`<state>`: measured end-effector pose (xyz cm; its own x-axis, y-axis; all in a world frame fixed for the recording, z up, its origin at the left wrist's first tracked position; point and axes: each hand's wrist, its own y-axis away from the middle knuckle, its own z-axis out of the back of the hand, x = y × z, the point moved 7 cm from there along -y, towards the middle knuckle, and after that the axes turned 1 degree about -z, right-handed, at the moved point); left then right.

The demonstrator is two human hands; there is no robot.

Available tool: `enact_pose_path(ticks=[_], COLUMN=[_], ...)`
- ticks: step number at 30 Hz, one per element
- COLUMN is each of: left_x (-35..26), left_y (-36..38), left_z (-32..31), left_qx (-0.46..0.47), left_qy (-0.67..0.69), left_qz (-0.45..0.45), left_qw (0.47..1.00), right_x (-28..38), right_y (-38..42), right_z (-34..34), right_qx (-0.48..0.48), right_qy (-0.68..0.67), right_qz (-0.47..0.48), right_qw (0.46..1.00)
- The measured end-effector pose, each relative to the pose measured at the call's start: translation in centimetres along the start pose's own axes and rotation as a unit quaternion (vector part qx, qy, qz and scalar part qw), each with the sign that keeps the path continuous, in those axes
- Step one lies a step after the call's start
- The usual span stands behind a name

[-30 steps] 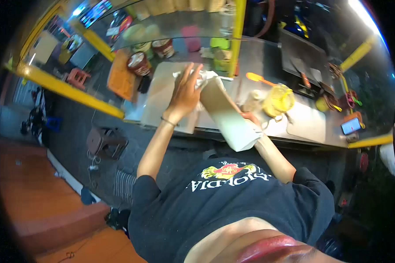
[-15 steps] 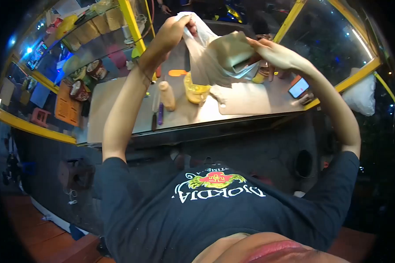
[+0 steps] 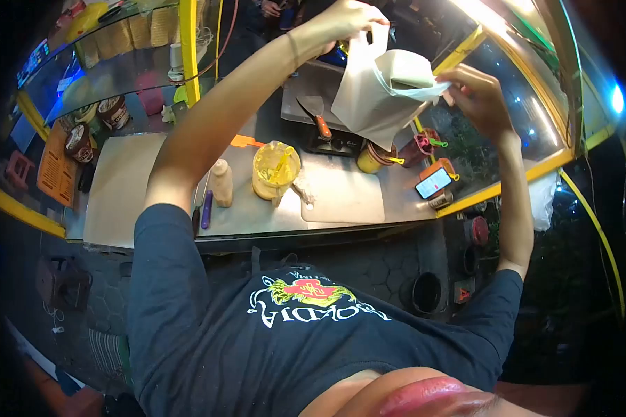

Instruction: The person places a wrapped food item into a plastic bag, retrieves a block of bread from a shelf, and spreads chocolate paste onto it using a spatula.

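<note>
A thin white plastic bag [image 3: 368, 104] hangs in the air over the far side of the counter, stretched between both my hands. My left hand [image 3: 351, 19] is closed on its upper left handle. My right hand [image 3: 474, 90] pinches the right edge of the bag with its fingertips. Inside the bag's mouth sits a pale box-like package [image 3: 405, 68], its top end showing and its lower part hidden by the plastic. Below the bag, a scraper [image 3: 320, 121] with an orange handle lies by a dark griddle-like appliance [image 3: 332, 142].
On the counter stand a yellow-smeared tub [image 3: 276, 170], a squeeze bottle [image 3: 221, 183] and a cutting board [image 3: 344, 194]. A purple-handled tool [image 3: 206, 210] lies near the front edge. To the right are sauce jars [image 3: 377, 157] and a phone [image 3: 433, 182]. Yellow posts [image 3: 189, 52] frame the stall.
Both hands have raised the bag, and the package now sits upright within its mouth. My right hand has shifted from the package to the bag's edge. The view has turned rightward.
</note>
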<state>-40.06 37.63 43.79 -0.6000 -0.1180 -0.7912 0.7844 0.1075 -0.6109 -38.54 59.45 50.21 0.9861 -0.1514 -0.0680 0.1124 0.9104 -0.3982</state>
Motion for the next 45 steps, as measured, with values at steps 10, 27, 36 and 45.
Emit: enact_pose_path(ticks=[10,27,36,45], left_x=[0.5,2.8,27.6,7.5], left_y=[-7.5,85.4,83.8,82.4], left_z=[2.8,-20.5,-46.5,7.2], left_qx=[-0.012,-0.678,-0.745,-0.846], left_qy=[-0.530,-0.319,0.191,-0.177], left_qz=[-0.315,0.607,0.537,0.186], left_qw=[0.787,0.264,0.347,0.468], right_x=[-11.4,-28.8,-32.1,-9.8], right_y=[-17.7,-37.5,-40.9,-29.9], right_z=[-7.5,-33.6,-39.6,-31.6], right_qx=[-0.012,-0.093,-0.119,0.183], right_qy=[-0.354,-0.583,-0.594,-0.497], right_qz=[-0.013,-0.265,-0.277,-0.031], right_qw=[0.935,0.762,0.746,0.848])
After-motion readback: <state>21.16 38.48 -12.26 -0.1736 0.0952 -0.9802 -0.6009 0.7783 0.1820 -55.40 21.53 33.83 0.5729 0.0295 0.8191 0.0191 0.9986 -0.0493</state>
